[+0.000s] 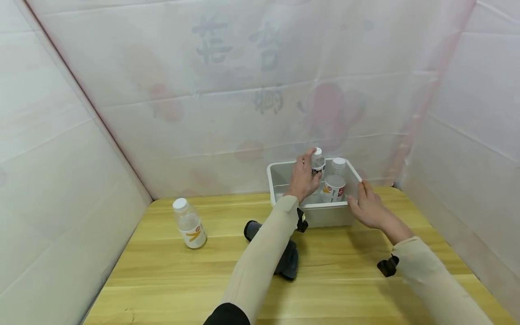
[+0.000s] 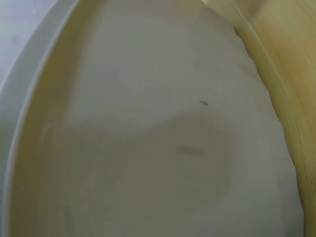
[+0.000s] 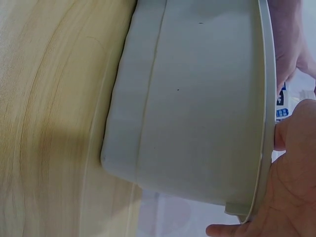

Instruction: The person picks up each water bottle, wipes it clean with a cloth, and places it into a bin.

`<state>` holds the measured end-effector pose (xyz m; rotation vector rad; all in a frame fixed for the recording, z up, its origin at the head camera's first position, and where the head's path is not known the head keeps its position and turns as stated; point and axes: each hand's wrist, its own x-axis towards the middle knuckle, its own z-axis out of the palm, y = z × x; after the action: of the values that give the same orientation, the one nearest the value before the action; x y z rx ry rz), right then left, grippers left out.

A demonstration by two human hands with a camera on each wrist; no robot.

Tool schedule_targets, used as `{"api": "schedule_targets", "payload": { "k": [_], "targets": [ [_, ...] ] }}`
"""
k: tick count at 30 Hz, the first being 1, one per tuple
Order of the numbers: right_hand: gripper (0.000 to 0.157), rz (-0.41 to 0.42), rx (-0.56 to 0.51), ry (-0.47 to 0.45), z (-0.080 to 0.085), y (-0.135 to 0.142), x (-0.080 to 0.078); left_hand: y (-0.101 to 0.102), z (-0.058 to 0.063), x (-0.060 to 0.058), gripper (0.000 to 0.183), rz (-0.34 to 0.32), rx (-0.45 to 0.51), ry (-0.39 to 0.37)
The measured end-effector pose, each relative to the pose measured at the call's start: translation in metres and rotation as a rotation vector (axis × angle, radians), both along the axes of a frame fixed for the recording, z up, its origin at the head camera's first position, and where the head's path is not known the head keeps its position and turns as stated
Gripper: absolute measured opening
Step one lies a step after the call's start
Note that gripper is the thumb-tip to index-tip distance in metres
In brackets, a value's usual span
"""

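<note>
A pale grey plastic bin (image 1: 329, 215) with a white rim stands at the back of the wooden table. My left hand (image 1: 302, 178) grips a clear bottle (image 1: 318, 162) with a white cap and a black-and-white label, held upright within the bin's opening. Beside it, inside the bin, stands a second clear bottle (image 1: 334, 187) with a white cap. My right hand (image 1: 369, 207) holds the bin's rim at the front right corner; in the right wrist view its thumb and fingers (image 3: 224, 230) curl about the rim. Only the bin's outer wall (image 2: 148, 98) and rim fill the left wrist view.
Another white-capped bottle (image 1: 190, 225) stands on the table (image 1: 162, 280) to the left. A dark grey item (image 1: 289, 262) lies partly hidden beneath my left forearm. White printed sheets (image 1: 227, 126) hang at the back and on both sides.
</note>
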<state>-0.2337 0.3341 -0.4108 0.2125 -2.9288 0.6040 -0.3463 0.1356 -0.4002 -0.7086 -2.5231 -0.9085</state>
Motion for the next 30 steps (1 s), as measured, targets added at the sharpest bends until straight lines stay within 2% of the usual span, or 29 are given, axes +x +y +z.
{"api": "schedule_targets", "payload": {
  "k": [8,16,23,30],
  "targets": [
    [0.069,-0.010,0.008,-0.049,0.004,0.000,0.002,0.010,0.000,-0.001,0.078,0.019,-0.032,-0.037],
    [0.075,0.004,-0.008,-0.038,-0.004,0.010,-0.004,0.016,0.001,0.001,0.079,0.004,-0.079,-0.037],
    [0.074,0.009,-0.005,-0.046,-0.005,0.010,-0.006,0.016,-0.003,-0.001,0.079,0.026,-0.041,-0.104],
    [0.073,0.005,0.006,-0.056,-0.002,0.006,-0.005,0.014,-0.004,-0.003,0.085,0.014,-0.090,-0.191]
  ]
}}
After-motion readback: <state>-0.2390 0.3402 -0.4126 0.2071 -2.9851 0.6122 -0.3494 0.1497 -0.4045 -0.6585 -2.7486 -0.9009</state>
